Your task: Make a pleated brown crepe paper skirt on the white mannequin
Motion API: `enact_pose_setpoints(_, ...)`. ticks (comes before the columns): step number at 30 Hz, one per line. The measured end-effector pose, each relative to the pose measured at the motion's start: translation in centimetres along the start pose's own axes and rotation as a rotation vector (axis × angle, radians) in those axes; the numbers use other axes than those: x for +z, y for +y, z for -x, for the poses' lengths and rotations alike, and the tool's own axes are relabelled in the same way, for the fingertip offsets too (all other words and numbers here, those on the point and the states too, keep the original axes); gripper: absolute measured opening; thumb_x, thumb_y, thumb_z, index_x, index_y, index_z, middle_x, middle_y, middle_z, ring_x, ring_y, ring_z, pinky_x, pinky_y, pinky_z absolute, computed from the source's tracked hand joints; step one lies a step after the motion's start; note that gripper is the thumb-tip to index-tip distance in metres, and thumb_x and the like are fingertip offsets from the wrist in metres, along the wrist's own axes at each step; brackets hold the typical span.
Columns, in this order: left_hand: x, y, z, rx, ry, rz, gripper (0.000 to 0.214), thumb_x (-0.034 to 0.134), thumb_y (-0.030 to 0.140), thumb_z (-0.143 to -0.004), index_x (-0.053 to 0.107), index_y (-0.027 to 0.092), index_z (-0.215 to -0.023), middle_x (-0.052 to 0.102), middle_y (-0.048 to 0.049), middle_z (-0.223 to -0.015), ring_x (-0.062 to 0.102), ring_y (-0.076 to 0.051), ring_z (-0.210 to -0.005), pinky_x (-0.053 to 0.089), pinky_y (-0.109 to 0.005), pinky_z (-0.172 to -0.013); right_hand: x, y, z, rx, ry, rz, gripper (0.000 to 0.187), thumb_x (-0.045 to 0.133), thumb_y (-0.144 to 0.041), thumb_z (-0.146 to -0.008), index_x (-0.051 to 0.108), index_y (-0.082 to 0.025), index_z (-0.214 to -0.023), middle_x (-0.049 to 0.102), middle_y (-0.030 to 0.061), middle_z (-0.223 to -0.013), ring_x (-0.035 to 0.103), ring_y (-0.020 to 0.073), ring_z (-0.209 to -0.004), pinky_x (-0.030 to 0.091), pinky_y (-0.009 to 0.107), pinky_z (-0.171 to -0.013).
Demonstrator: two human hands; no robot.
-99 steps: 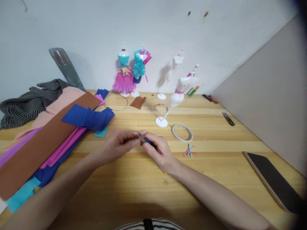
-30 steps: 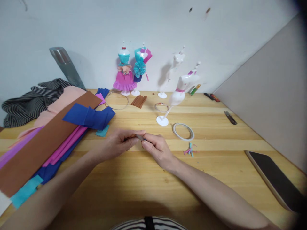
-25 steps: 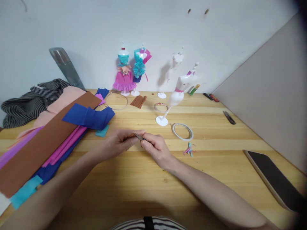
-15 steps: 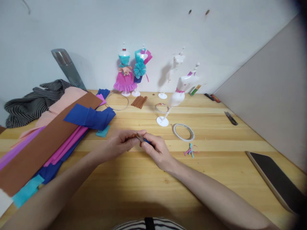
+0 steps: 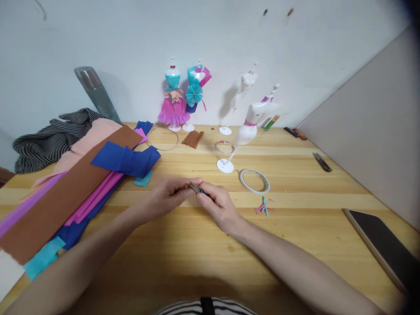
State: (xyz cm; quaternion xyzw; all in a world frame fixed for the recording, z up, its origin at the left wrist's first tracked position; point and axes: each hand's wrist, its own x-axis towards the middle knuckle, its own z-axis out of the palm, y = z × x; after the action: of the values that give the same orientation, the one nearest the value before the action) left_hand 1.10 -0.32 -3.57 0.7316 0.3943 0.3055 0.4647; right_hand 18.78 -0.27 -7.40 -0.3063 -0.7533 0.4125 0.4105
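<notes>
My left hand (image 5: 166, 197) and my right hand (image 5: 219, 206) meet over the middle of the wooden table (image 5: 183, 253). The left fingers pinch a small brown piece of paper (image 5: 187, 186), mostly hidden by the fingers. My right hand is closed round small blue-handled snips (image 5: 197, 189), whose metal blades touch that brown piece. A white mannequin stand (image 5: 244, 133) and a roll of white tape (image 5: 254, 180) lie just beyond the hands.
Crepe paper sheets in brown, blue, pink and teal (image 5: 75, 183) cover the left side, with striped cloth (image 5: 49, 138) behind. Two dressed mannequins (image 5: 182, 98) stand at the wall. Paper scraps (image 5: 262, 207), black snips (image 5: 322, 162) and a tablet (image 5: 385, 247) lie to the right.
The hands have stayed together at the same spot, with only small shifts of the snips against the brown piece. The view has drifted slightly.
</notes>
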Motion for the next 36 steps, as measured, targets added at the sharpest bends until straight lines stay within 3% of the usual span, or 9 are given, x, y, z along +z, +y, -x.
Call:
enact_pose_setpoints(8, 0.1, -0.4, 0.1, -0.004, -0.008, 0.000, 0.030, 0.044, 0.036, -0.087, 0.064, 0.015, -0.079, 0.038, 0.0056, -0.054, 0.032, -0.008, -0.049, 0.029, -0.019, -0.047, 0.6, 0.1, 0.2, 0.052, 0.029, -0.109, 0.043, 0.040, -0.054, -0.090, 0.040, -0.020, -0.064, 0.032, -0.0044, -0.057, 0.029, 0.0104, -0.053, 0.025, 0.025, -0.050)
enact_pose_setpoints(14, 0.2, -0.2, 0.0, 0.021, -0.013, 0.009, 0.034, 0.044, 0.036, -0.088, 0.059, 0.015, -0.067, 0.036, 0.0054, -0.053, 0.031, -0.007, -0.049, 0.027, -0.020, -0.046, 1.1, 1.2, 0.7, 0.115, 0.072, -0.316, 0.044, 0.045, -0.054, -0.089, 0.041, -0.020, -0.062, 0.030, -0.0053, -0.053, 0.025, 0.0094, -0.048, 0.022, 0.025, -0.046)
enact_pose_setpoints(17, 0.3, 0.0, 0.0, -0.033, 0.008, 0.050, 0.030, 0.046, 0.035, -0.086, 0.067, 0.014, -0.091, 0.034, 0.0065, -0.053, 0.031, -0.008, -0.048, 0.027, -0.020, -0.045, 1.0, 1.7, 0.9, 0.124, 0.126, -0.484, 0.039, 0.045, -0.053, -0.089, 0.048, -0.019, -0.069, 0.027, -0.0078, -0.049, 0.021, 0.0082, -0.042, 0.018, 0.025, -0.043)
enact_pose_setpoints(20, 0.4, -0.2, 0.1, -0.079, 0.034, 0.091, 0.045, 0.049, 0.034, -0.084, 0.057, 0.013, -0.123, 0.036, 0.0081, -0.054, 0.033, -0.008, -0.048, 0.029, -0.020, -0.046, 0.4, 1.1, 0.7, 0.110, 0.190, -0.449, 0.034, 0.053, -0.052, -0.083, 0.054, -0.018, -0.079, 0.032, -0.0071, -0.052, 0.025, 0.0085, -0.044, 0.019, 0.025, -0.044)
enact_pose_setpoints(26, 0.5, -1.4, 0.2, -0.012, -0.011, 0.181, 0.053, 0.051, 0.029, -0.085, 0.044, 0.020, -0.137, 0.038, 0.0089, -0.056, 0.034, -0.008, -0.049, 0.030, -0.019, -0.047, -0.3, -1.3, -0.3, 0.191, 0.199, -0.212, 0.026, 0.064, -0.035, -0.073, 0.057, -0.017, -0.090, 0.028, -0.0098, -0.053, 0.025, 0.0081, -0.048, 0.022, 0.024, -0.048)
enact_pose_setpoints(29, 0.6, -1.4, 0.1, 0.029, -0.034, 0.147, 0.051, 0.051, 0.025, -0.084, 0.045, 0.020, -0.134, 0.046, 0.0064, -0.062, 0.038, -0.008, -0.052, 0.034, -0.020, -0.051, 0.0, -1.5, -0.6, 0.226, 0.136, -0.216, 0.027, 0.064, -0.032, -0.071, 0.059, -0.015, -0.092, 0.027, -0.0104, -0.052, 0.024, 0.0075, -0.047, 0.021, 0.024, -0.047)
enact_pose_setpoints(31, 0.7, -1.0, 0.1, 0.041, -0.053, 0.086, 0.044, 0.050, 0.023, -0.084, 0.050, 0.018, -0.128, 0.050, 0.0039, -0.068, 0.042, -0.009, -0.058, 0.038, -0.021, -0.056, 0.1, -1.3, -0.6, 0.236, 0.099, -0.231, 0.021, 0.065, -0.032, -0.070, 0.060, -0.016, -0.083, 0.025, -0.0104, -0.051, 0.022, 0.0070, -0.047, 0.019, 0.023, -0.046)
enact_pose_setpoints(36, 0.6, -0.2, 0.0, 0.066, -0.141, -0.086, 0.014, 0.050, 0.018, -0.081, 0.059, 0.015, -0.091, 0.057, -0.0005, -0.078, 0.050, -0.012, -0.071, 0.042, -0.023, -0.066, 0.3, -1.2, -0.6, 0.246, 0.049, -0.257, 0.021, 0.064, -0.034, -0.071, 0.053, -0.018, -0.064, 0.032, -0.0082, -0.051, 0.026, 0.0068, -0.047, 0.022, 0.023, -0.046)
